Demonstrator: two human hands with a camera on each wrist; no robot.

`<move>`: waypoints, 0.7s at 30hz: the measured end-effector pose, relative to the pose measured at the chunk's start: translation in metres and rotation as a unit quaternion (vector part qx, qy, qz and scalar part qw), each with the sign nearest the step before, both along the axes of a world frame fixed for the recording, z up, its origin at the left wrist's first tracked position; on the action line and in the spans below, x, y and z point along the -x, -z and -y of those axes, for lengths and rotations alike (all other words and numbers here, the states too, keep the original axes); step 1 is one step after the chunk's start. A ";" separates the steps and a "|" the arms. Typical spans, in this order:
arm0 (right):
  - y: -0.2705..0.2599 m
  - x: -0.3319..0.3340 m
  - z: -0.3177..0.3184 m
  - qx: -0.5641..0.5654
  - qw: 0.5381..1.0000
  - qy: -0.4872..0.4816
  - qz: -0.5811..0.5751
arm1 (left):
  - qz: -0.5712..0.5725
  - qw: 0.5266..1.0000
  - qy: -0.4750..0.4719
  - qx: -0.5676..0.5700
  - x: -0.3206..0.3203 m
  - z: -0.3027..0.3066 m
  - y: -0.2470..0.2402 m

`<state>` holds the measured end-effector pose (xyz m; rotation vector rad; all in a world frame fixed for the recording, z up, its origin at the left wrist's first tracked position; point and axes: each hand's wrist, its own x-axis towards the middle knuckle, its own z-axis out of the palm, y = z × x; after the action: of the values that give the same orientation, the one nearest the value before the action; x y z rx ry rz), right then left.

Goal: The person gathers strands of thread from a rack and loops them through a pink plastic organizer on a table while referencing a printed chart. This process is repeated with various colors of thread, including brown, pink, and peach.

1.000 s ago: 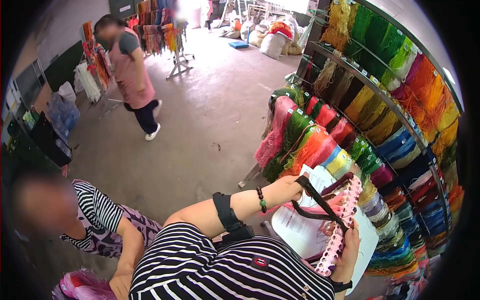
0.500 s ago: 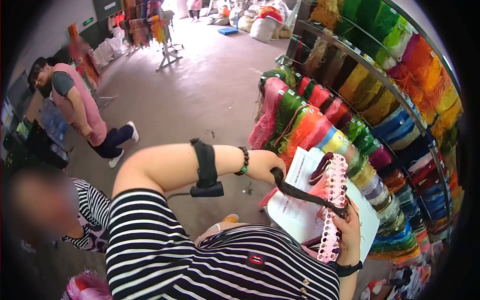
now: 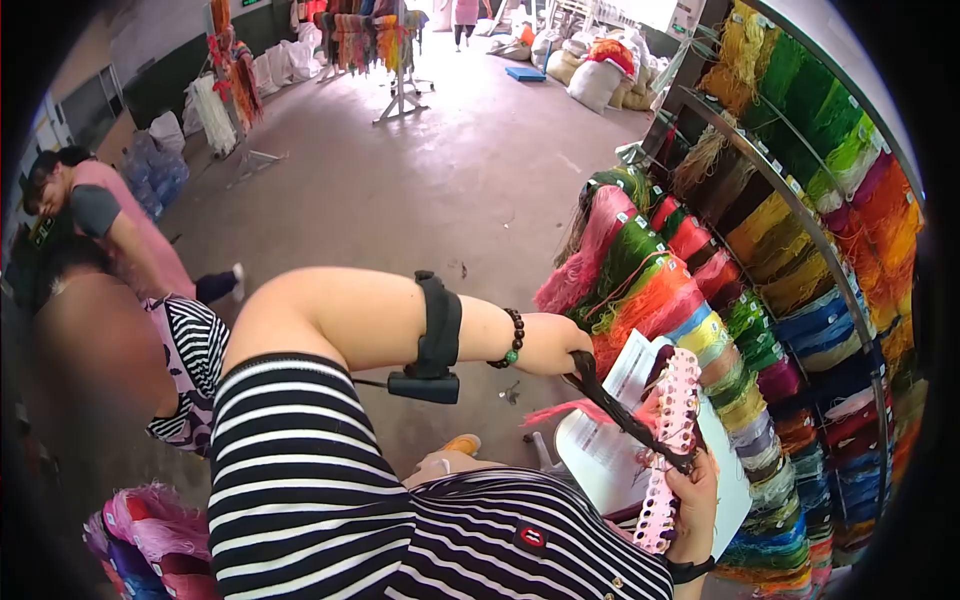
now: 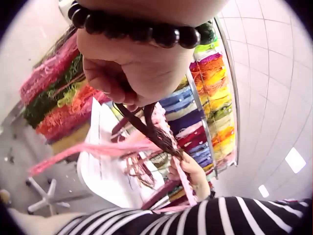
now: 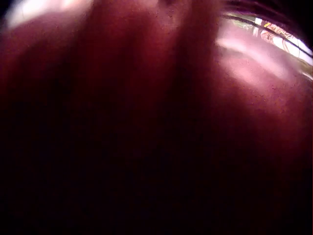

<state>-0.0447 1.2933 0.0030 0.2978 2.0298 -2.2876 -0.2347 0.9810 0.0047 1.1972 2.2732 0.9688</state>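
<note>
My left hand grips one end of a dark brown skein of thread. The skein runs taut down to a pink strip with rows of holes. My right hand holds that strip from its right side, with the thumb by the place where the skein meets it. In the left wrist view the curled fingers of my left hand have the skein's loop hanging from them. Pink threads trail to the left from the strip. The right wrist view is mostly dark and blurred.
A white board with printed sheets lies behind the strip. Racks of coloured thread skeins fill the right side. At the left a person in a striped top is close by, with a person in a pink apron behind.
My left hand has drawn the skein away from the strip to the left, from a slack loop to a straight length. The person in the pink apron has walked towards the left edge.
</note>
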 end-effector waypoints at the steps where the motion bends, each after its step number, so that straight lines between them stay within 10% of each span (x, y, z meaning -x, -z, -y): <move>1: 0.009 -0.003 -0.003 -0.002 1.000 0.010 -0.007 | -0.005 1.000 -0.012 -0.014 -0.001 -0.002 0.006; 6: 0.020 -0.014 -0.019 -0.031 0.999 0.035 0.008 | 0.049 0.998 0.008 -0.036 -0.063 -0.007 0.068; 15: 0.020 -0.023 -0.026 -0.010 0.998 0.059 -0.004 | -0.034 0.996 -0.008 -0.078 -0.015 -0.038 -0.006; 21: 0.038 -0.021 -0.055 -0.009 0.996 0.083 -0.037 | 0.356 0.907 -0.151 -0.167 -0.048 -0.052 0.025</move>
<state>-0.0242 1.3486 -0.0347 0.4032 2.1375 -2.4126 -0.1864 1.0328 -0.0205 0.4546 1.7488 1.6391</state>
